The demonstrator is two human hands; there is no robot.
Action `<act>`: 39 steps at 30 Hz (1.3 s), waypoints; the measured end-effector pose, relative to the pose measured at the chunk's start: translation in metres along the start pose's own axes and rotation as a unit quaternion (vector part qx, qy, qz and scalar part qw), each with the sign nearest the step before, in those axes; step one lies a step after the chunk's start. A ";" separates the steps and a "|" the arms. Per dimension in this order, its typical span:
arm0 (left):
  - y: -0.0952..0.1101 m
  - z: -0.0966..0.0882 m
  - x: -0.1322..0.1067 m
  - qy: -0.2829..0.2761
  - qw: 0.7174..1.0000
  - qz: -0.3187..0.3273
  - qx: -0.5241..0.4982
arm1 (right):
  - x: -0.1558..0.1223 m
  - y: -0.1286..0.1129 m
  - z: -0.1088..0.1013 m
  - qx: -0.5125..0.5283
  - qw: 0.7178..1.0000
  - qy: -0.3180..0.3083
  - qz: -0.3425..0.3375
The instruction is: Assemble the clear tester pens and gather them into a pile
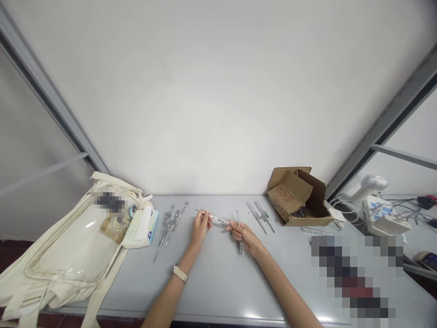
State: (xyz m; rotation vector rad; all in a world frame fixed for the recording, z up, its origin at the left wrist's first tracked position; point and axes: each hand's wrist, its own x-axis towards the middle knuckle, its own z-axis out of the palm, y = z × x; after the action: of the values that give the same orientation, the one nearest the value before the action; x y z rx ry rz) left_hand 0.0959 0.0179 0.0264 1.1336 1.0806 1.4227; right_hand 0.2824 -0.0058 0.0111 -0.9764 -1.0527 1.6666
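My left hand (200, 226) pinches the metal end of a clear test-pen screwdriver (214, 218) that lies across between both hands. My right hand (244, 236) grips the handle end of that same screwdriver and also holds a second clear screwdriver (240, 234) upright in its fingers. Both hands hover just above the grey table (218, 278). A wristwatch (180, 273) sits on my left wrist. Several similar screwdrivers (170, 224) lie in a pile left of my left hand. A few more screwdrivers (260, 215) lie right of my right hand.
An open cardboard box (297, 196) with more tools stands at the back right. A cream tote bag (64, 246) and a tissue pack (141, 228) lie at the left. White devices and cables (378, 214) sit at the far right. A wall stands behind the table.
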 end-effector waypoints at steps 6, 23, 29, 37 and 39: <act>0.001 -0.002 0.001 -0.006 1.000 -0.004 -0.001 | -0.001 0.000 0.002 0.012 1.000 0.007 -0.008; 0.012 0.001 -0.008 -0.071 0.995 0.071 0.005 | 0.000 0.001 0.001 -0.028 1.000 -0.012 -0.005; 0.016 0.000 -0.010 -0.078 0.994 0.073 -0.003 | -0.001 0.001 -0.001 -0.046 0.999 -0.011 -0.015; 0.013 -0.007 -0.005 0.004 0.997 0.064 -0.034 | 0.002 0.005 0.003 -0.248 0.952 0.131 -0.122; 0.013 -0.009 -0.003 0.029 0.997 0.070 -0.032 | 0.001 0.004 0.003 -0.342 0.908 0.165 -0.175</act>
State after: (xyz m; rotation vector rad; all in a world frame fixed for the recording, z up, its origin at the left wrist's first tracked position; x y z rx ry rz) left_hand 0.0850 0.0132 0.0369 1.1469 1.0036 1.5976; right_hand 0.2786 -0.0058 0.0081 -1.3544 -1.5052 0.7931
